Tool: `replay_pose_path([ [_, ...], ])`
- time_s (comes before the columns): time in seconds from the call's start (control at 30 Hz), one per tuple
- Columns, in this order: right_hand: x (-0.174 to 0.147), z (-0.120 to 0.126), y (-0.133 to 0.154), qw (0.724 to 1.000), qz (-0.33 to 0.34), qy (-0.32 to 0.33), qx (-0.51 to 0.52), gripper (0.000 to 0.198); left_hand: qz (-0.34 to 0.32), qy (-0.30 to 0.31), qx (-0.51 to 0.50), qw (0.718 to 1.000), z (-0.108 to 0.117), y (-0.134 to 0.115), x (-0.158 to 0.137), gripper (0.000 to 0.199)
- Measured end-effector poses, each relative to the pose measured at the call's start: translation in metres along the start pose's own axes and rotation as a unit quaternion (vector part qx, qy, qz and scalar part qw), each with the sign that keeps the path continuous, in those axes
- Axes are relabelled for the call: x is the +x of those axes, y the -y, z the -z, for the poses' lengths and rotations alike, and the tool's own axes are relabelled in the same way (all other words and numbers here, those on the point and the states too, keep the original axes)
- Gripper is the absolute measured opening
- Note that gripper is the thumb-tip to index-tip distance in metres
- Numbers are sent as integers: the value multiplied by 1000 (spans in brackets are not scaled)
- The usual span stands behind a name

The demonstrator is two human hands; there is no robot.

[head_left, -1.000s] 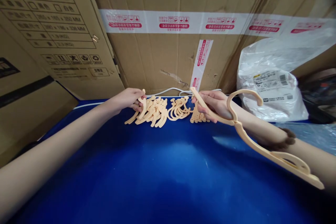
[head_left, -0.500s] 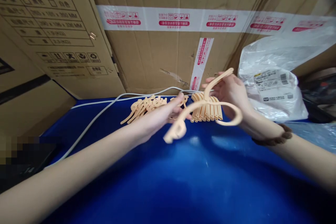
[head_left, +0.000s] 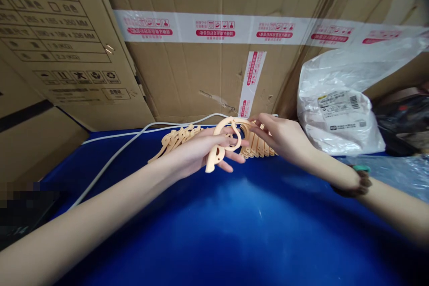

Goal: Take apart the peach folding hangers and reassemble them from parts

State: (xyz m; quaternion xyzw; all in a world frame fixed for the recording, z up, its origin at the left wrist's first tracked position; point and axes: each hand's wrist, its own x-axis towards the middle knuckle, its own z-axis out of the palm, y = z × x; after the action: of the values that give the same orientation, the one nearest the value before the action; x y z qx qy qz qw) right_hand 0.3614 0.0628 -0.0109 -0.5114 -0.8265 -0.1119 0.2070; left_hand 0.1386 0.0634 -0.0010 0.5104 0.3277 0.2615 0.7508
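Note:
A peach-coloured folding clothes hanger (head_left: 223, 125) is held between my two hands above the blue table. My left hand (head_left: 192, 152) has its thumb against one arm of the hanger, with its fingers behind and partly stretched out. Thumb and fingertips of my right hand (head_left: 284, 136) pinch the hanger's other arm. The hook curls down in the middle, near my left fingers. Behind my left hand lies a loose pile of similar peach pieces (head_left: 176, 138), partly covered by the hand. A neat row of more such pieces (head_left: 263, 146) sits below my right hand.
Cardboard boxes (head_left: 187, 76) stand along the back and left. A white cable (head_left: 114, 161) runs across the left side and back of the blue table (head_left: 214, 232). At right are a white plastic bag (head_left: 338, 107) with a label and clear plastic film (head_left: 398, 172).
The hanger has been turned and drawn in, its arms now closer together. My right hand has come down and left, gripping its upper arm. My left hand now has the other arm.

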Motion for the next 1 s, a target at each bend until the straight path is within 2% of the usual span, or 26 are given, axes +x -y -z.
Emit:
replay_pose_path([
  [0.13, -2, 2, 6, 994, 56, 4, -98, 34, 73, 74, -67, 992, 2, -2, -1, 27],
  [0.2, -4, 3, 9, 989, 71, 17, -125, 35, 81, 84, -70, 991, 1, -2, 0, 21],
  [0.27, -5, 5, 12, 989, 65, 38, -126, 34, 79, 71, -27, 994, 0, -1, 2, 19],
  [0.37, -1, 7, 9, 994, 28, 81, -62, 35, 51, -5, 132, 990, -2, 4, 5, 14],
  [0.47, 8, 10, -9, 989, -65, 128, 38, 39, -8, -110, 302, 947, 0, 8, 8, 13],
  [0.53, 14, 9, -27, 982, -156, 105, 25, 36, -31, -152, 381, 912, 3, 8, 9, 17],
  [0.6, 17, 6, -43, 978, -188, 88, 6, 32, -34, -182, 424, 887, 4, 7, 10, 23],
  [0.63, 17, 3, -48, 977, -196, 84, 1, 30, -31, -194, 422, 885, 4, 5, 11, 28],
  [0.7, 16, -5, -53, 975, -203, 84, -1, 29, -25, -208, 405, 890, 0, 1, 13, 42],
  [0.77, 15, -13, -53, 975, -204, 90, 2, 30, -21, -198, 372, 907, -7, -2, 17, 50],
  [0.9, 17, -25, -46, 975, -200, 99, -5, 31, -21, -138, 274, 952, -19, -3, 26, 47],
  [1.0, 18, -28, -42, 975, -198, 102, -17, 34, -33, -111, 259, 959, -24, -1, 32, 50],
])
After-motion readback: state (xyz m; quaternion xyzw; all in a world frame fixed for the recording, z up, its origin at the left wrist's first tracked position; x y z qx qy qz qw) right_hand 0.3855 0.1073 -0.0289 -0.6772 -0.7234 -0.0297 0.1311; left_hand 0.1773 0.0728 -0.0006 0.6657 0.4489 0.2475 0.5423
